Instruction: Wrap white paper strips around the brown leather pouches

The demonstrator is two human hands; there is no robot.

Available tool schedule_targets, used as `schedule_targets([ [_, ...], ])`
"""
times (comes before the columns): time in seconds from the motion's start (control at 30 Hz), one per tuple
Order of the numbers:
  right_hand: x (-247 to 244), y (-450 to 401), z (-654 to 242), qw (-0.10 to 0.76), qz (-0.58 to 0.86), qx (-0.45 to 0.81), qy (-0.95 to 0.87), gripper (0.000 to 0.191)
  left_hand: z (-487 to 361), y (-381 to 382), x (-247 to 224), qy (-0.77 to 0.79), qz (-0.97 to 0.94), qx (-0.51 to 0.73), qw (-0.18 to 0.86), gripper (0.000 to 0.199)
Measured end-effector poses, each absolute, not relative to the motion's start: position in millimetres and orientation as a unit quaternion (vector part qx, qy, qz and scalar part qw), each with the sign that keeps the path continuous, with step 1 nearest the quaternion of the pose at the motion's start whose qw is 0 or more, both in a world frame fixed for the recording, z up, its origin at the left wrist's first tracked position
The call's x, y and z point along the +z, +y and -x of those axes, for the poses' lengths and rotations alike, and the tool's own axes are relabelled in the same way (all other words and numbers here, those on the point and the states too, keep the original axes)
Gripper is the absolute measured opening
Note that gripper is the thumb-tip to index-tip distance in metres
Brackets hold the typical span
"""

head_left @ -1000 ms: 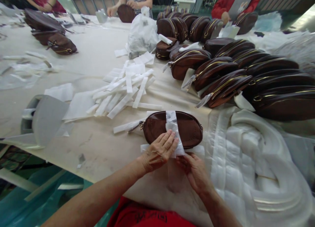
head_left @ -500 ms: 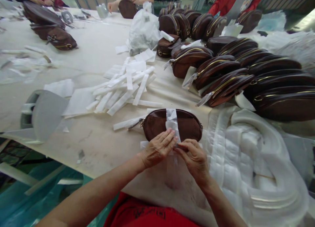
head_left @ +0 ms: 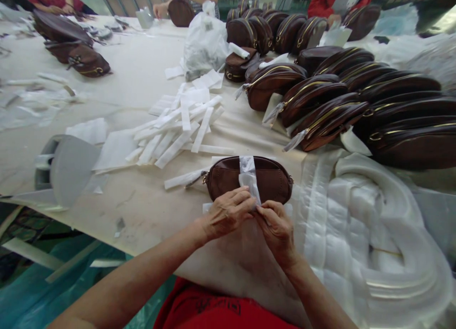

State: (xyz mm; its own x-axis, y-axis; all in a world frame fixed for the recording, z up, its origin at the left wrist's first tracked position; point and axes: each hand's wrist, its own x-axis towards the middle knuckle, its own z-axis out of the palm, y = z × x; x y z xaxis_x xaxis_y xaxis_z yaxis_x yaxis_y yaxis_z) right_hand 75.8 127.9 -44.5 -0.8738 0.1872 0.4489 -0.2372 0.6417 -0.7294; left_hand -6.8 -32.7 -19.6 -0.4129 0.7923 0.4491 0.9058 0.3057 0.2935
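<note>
1. Here's the brown bag (head_left: 272,179), lying on the worktop (head_left: 142,219) right in front of the person, its lower edge partly covered by the hands.
2. A white strip (head_left: 248,169) runs down over the bag's middle; its lower part slips out of sight at the fingertips, so its end can't be made out.
3. Left hand (head_left: 230,210): fingers together, gently bent, laid over the bag's lower edge and touching the strip. The thumb is hidden, so whether it grips anything, I can't tell.
4. Right hand (head_left: 278,229): thumb and forefinger pinched together on the strip, close against the left fingertips, the other fingers curled under and mostly hidden.
5. Off the bag's left end, a wrapped tag (head_left: 185,178) lies on the worktop, its wrapping too blurred to read clearly.
6. Up to the right, finished-looking brown bags (head_left: 331,122) overlap in rows, the nearest cut off by the frame.
7. At the far side, co-workers (head_left: 344,5) are cropped at the top edge.
</note>
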Motion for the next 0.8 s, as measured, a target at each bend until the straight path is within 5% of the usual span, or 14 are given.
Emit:
schedule_targets([
  [0.2, -40.2, 135.9, -93.4, 0.252, -0.054, 0.427, -0.867, 0.027, 3.3, -26.4, -33.6, -0.812, 0.517, -0.205, 0.178, 0.020],
  [0.43, -52.7, 137.2, -128.3, 0.141, -0.084, 0.385, -0.908, 0.044, -0.4, -23.4, -30.7, -0.811, 0.511, -0.209, 0.193, 0.019],
  [0.6, -49.2, 131.8, -124.5, 0.188, -0.100, 0.378, -0.901, 0.025, -2.6, -23.5, -30.1, -0.813, 0.510, -0.189, 0.209, 0.018],
  [0.8, -23.8, 139.5, -115.0, 0.211, -0.189, 0.437, -0.853, 0.026, -8.1, -23.7, -30.6, -0.808, 0.515, -0.150, 0.242, 0.021],
])
